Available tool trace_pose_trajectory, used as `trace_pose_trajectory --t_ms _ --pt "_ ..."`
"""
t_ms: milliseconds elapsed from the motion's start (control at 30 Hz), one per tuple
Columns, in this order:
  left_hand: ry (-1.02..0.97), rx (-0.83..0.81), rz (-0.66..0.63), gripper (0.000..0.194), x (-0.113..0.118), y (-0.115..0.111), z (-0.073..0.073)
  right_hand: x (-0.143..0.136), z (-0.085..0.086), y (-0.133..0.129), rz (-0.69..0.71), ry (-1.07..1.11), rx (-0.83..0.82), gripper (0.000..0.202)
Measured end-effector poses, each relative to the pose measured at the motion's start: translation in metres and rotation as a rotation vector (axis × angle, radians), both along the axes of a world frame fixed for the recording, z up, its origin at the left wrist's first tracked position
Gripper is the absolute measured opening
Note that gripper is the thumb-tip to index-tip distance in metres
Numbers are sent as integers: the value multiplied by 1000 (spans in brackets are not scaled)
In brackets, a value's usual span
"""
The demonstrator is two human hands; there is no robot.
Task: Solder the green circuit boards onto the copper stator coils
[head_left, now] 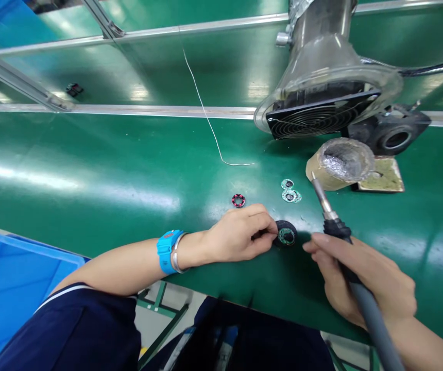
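My right hand (364,278) is closed around the dark handle of a soldering iron (325,203), its metal tip pointing up and away beside a paper-coloured cup (327,172). My left hand (246,234) pinches the left edge of a round black part with a green circuit board (286,236) on it, low over the green bench. Just beyond my left hand lies a small ring with red and black segments (238,200). Several small round green circuit boards (291,195) lie farther back. A thin solder wire (211,129) hangs down and bends onto the bench.
A fume extractor with a black fan grille (314,116) hangs at back right. Below it stand a dark iron holder (397,134) and a sponge tray (384,175). Metal rails (159,110) cross the bench behind. A blue bin (16,293) is at the left.
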State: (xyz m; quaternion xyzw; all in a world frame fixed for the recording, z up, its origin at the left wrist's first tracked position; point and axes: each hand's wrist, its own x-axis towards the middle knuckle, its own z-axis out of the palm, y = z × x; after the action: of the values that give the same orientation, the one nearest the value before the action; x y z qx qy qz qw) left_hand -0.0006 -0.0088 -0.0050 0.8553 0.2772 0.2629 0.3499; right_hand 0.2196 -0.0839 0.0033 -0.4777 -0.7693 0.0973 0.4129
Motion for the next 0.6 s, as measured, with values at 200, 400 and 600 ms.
trace_pose_trajectory --t_ms 200,400,600 --pt "-3 20 -11 8 0 0 3 -13 2 18 91 -13 -7 36" --pt "-41 20 -12 9 3 -4 6 -15 3 23 90 -6 -9 31" --pt "-37 -188 44 4 10 -8 11 -14 3 22 89 25 -17 29"
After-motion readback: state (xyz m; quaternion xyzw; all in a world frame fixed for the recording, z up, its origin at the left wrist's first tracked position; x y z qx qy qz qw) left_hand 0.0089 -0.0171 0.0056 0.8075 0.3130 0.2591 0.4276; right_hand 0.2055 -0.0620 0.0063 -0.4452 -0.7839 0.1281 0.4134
